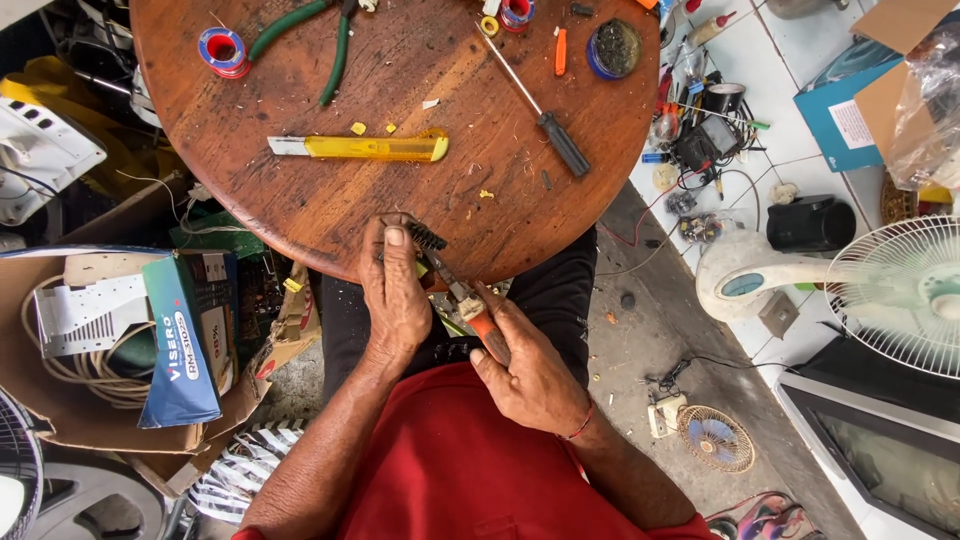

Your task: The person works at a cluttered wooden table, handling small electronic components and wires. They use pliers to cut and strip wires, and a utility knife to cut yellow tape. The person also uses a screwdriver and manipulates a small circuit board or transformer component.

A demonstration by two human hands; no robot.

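At the near edge of a round wooden table (pixel 330 200), my left hand (pixel 395 295) grips a small dark ridged part (pixel 427 236) between thumb and fingers. My right hand (pixel 530 370) holds a pair of orange-handled pliers (pixel 465 300), whose jaws reach up to that part. Both hands hover over my lap, just below the table's rim. What lies under the left palm is hidden.
On the table lie a yellow utility knife (pixel 365 148), a black-handled screwdriver (pixel 545 115), green-handled pliers (pixel 335 45), a red-and-blue tape roll (pixel 222 50) and a round tin (pixel 613 48). A cardboard box (pixel 120 340) of cables sits left; a white fan (pixel 900 290) and electronic parts stand right.
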